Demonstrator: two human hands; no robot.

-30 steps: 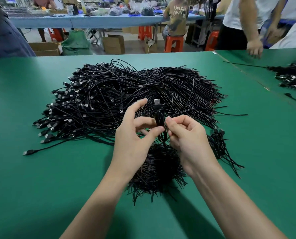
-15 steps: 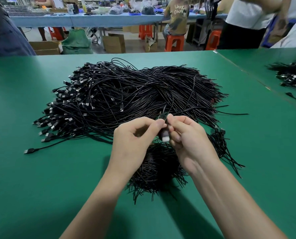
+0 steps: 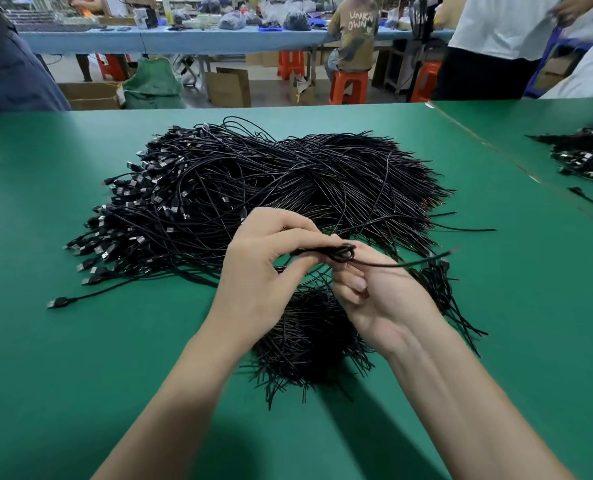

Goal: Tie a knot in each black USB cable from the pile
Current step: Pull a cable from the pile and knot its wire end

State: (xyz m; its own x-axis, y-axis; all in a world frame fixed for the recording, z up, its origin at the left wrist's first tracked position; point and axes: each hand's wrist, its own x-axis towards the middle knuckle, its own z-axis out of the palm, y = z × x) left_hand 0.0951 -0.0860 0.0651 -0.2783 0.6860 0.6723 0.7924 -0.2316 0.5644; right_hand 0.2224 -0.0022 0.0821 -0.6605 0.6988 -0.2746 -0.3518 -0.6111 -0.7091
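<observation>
**A:** Nearest the front edge?

**B:** Two bare forearms over the green-covered desk [image 3: 80,375]. Beneath the hands is a small dense heap of thin black cables [image 3: 309,344], with stray ends splayed toward the front edge.

**A:** Hands?

**B:** Left hand [image 3: 264,271]: fingers curled, thumb and forefinger pinching one thin black USB cable [image 3: 340,252]. Right hand [image 3: 381,299]: palm up, fingers curled in, gripping the same cable just beside the left. There is a small loose loop between them, held above the heap. One free end sticks out to the right.

**A:** Behind them?

**B:** A large tangled pile of black USB cables [image 3: 271,181] lies mid-desk. Its silver-tipped plugs fan toward the left edge and its bare ends toward the right. The hands hide part of its near side. A lone black plug [image 3: 58,302] trails out at the pile's near left.

**A:** Farther?

**B:** An adjoining green desk [image 3: 496,133] on the right carries a smaller cable pile [image 3: 582,157]. Past the far edge:
- brown cardboard boxes [image 3: 227,88]
- a green sack [image 3: 153,86]
- orange plastic stools [image 3: 348,84]
- a long blue-covered bench [image 3: 170,38]
- a seated person in an olive shirt [image 3: 357,32]
- a standing person in a white shirt [image 3: 496,26]
</observation>
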